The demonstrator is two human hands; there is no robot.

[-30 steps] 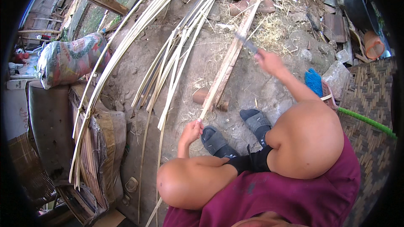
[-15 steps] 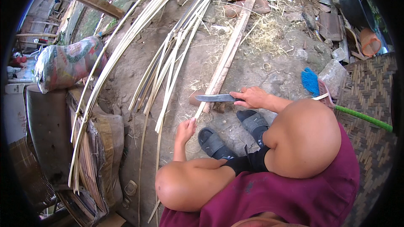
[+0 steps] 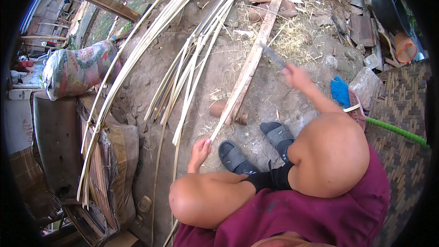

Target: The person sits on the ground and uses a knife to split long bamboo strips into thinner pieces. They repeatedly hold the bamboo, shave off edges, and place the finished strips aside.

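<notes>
My left hand [image 3: 199, 152] pinches the near end of a thin, pale bamboo strip [image 3: 218, 131]. The strip lies along a long wooden board [image 3: 249, 71] that slants away from me. Gripped in my right hand [image 3: 298, 77] is a knife [image 3: 273, 56], its blade over the board's far half and pointing up to the left; hand and knife are slightly blurred. A short round log [image 3: 218, 108] supports the board's near end. Its far end rests by a reddish-brown block [image 3: 257, 13]. My sandalled feet stand close to the near end.
Long pale strips [image 3: 132, 45] hang over a worn seat frame at the left, and another bundle [image 3: 194, 59] lies beside the board. Shavings [image 3: 292, 41] litter the ground. A stuffed sack [image 3: 77, 66], a blue-bristled broom [image 3: 339, 91] and a woven mat [image 3: 402, 96] flank me.
My right hand and the knife have moved away from me along the board, from near its close end to its far half. My left hand keeps its hold on the strip.
</notes>
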